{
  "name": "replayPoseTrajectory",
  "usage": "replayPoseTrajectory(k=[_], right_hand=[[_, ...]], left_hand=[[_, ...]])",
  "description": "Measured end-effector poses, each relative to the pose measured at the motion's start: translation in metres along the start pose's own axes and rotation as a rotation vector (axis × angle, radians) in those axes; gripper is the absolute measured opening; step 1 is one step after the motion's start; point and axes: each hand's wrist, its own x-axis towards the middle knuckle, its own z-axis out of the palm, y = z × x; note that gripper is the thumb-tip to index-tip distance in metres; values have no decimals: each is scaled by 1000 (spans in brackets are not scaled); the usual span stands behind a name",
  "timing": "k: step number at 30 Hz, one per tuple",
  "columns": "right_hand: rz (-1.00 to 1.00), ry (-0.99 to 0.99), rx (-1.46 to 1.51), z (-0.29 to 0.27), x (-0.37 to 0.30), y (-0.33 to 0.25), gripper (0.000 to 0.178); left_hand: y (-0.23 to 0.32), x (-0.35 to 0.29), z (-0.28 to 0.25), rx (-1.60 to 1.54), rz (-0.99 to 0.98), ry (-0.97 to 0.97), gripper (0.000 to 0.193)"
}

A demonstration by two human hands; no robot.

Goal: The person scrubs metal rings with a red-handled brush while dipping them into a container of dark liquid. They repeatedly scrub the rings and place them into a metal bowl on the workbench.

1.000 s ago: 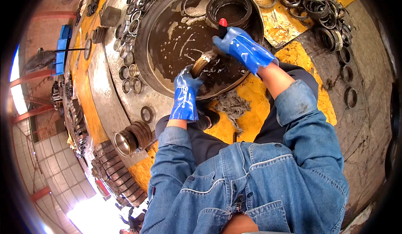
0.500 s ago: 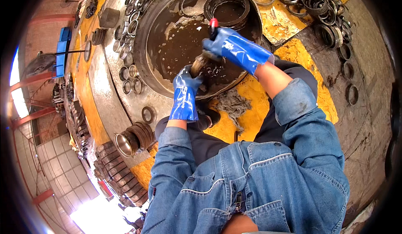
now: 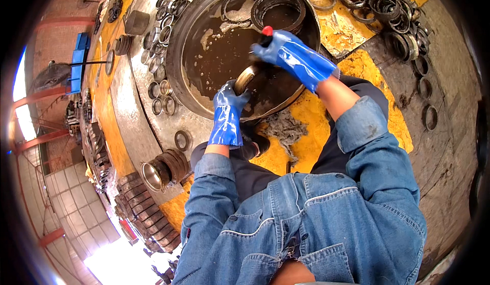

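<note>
Both my hands wear wet blue rubber gloves over a wide round basin [image 3: 175, 60] of dark brown liquid. My left hand [image 3: 228, 110] grips a metal ring [image 3: 246, 78], tilted on edge above the liquid near the basin's close side. My right hand [image 3: 292, 56] is closed around a tool with a black, red-ended handle [image 3: 267, 30], just above and right of the ring. Motion blur and the glove hide the tool's working end. At the back of the basin sit stacked dark rings [image 3: 302, 17], next to a thinner ring half in the liquid.
Many metal rings [image 3: 166, 34] stand left of the basin, and a heap of rings [image 3: 388, 9] lies at the back right. One loose ring [image 3: 181, 140] and a ring stack [image 3: 173, 165] are near my left knee. A grey rag [image 3: 286, 132] lies between my legs.
My right hand has shifted slightly right and down with the tool, away from the ring. The ring in my left hand now shows more of its curved side. My left hand stays nearly in place.
</note>
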Motion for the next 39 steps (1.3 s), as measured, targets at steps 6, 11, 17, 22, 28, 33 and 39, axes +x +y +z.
replayPoseTrajectory(k=[6,11,17,22,28,33,39], right_hand=[[-298,40,-38,8,-35,-24,38],[-9,75,-153,-3,-1,26,48],[-434,48,24,20,-32,-28,32],[-353,243,72,19,-19,0,35],[270,-14,246,7,13,48,49],[244,-33,0,21,0,36,35],[257,41,-22,10,7,25,46]], left_hand=[[-1,5,1,33,32,-15,46],[14,3,-4,51,-16,-16,51],[-5,11,6,102,26,-38,52],[0,10,3,84,-17,-51,52],[64,35,-13,357,117,-108,57],[98,69,7,470,223,-252,50],[41,43,10,155,138,3,60]])
